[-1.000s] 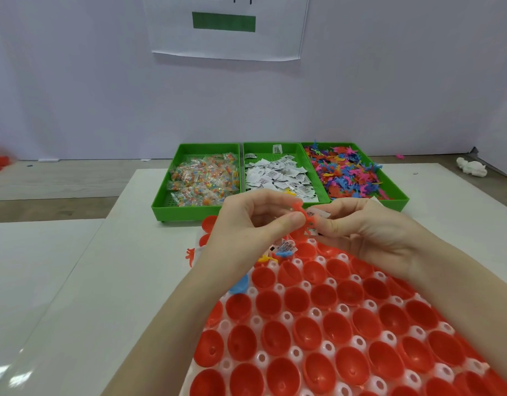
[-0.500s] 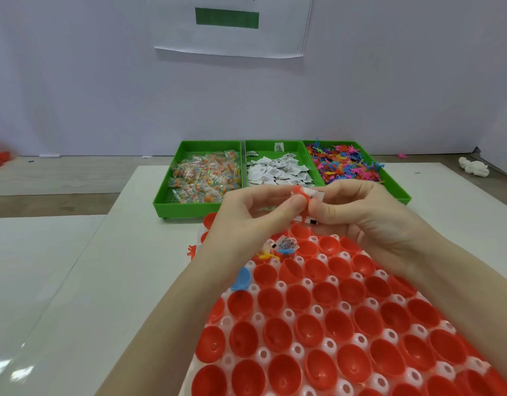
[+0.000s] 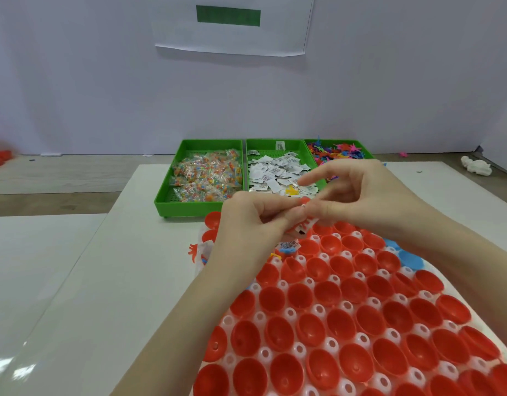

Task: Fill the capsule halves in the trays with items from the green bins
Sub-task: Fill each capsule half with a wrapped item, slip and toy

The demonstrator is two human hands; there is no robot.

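Above the far end of the white plastic tray (image 3: 278, 315) of red capsule halves (image 3: 312, 328), the left hand (image 3: 255, 221) and right hand (image 3: 358, 195) pinch a small red-and-white item (image 3: 305, 221) together, both grips grasping it; three green plastic bins (image 3: 172, 195) sit behind on the white counter (image 3: 103, 281).

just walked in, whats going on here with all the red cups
A person is filling red capsule halves in a white tray. Both hands meet above its far end: the left hand pinches a small paper slip with something red, and the right hand helps. Three green bins sit behind. Most halves look empty.
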